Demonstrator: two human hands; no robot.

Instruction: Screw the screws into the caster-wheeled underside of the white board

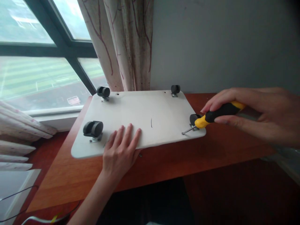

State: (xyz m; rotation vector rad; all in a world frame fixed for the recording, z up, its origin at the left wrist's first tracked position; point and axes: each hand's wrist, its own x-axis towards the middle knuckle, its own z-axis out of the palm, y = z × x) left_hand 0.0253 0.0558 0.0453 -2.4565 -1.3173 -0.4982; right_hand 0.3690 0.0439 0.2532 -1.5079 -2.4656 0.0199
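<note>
A white board (145, 112) with rounded corners lies flat on the wooden table, a black caster wheel on a metal plate near each corner. My left hand (120, 150) rests on its near edge, fingers spread flat, to the right of the near-left caster (93, 129). In my right hand (264, 115) is a yellow and black screwdriver (220, 114), held by the handle and slanting down to the left. Its tip meets the board at a small spot beside the near-right caster (195, 119), which the screwdriver partly hides. Farther back stand the far-left caster (103, 92) and far-right caster (175, 89).
The reddish wooden table (164, 162) reaches past the board on the left, front and right. A small metal piece (140, 155) lies near my left hand. Behind are a curtain (131, 47), a window and a grey wall (222, 43). Cables (42, 220) run at lower left.
</note>
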